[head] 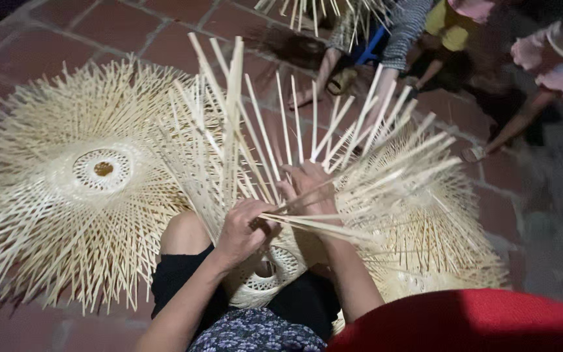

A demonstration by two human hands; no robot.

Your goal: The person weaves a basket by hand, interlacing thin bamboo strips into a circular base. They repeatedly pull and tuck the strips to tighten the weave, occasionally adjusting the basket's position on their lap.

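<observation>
red tile floor [131, 26], half-woven bamboo basket [265, 277] on lap; left hand [242, 228] fingers pinched on bamboo strips [320, 227], right hand [311, 189] fingers curled around upright spokes [262, 130]; best kept taut, bent low near weave.

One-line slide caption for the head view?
Both hands, left and right, bend pale bamboo strips on a half-woven basket held in the lap, beside a finished woven piece on the tiled floor.
</observation>
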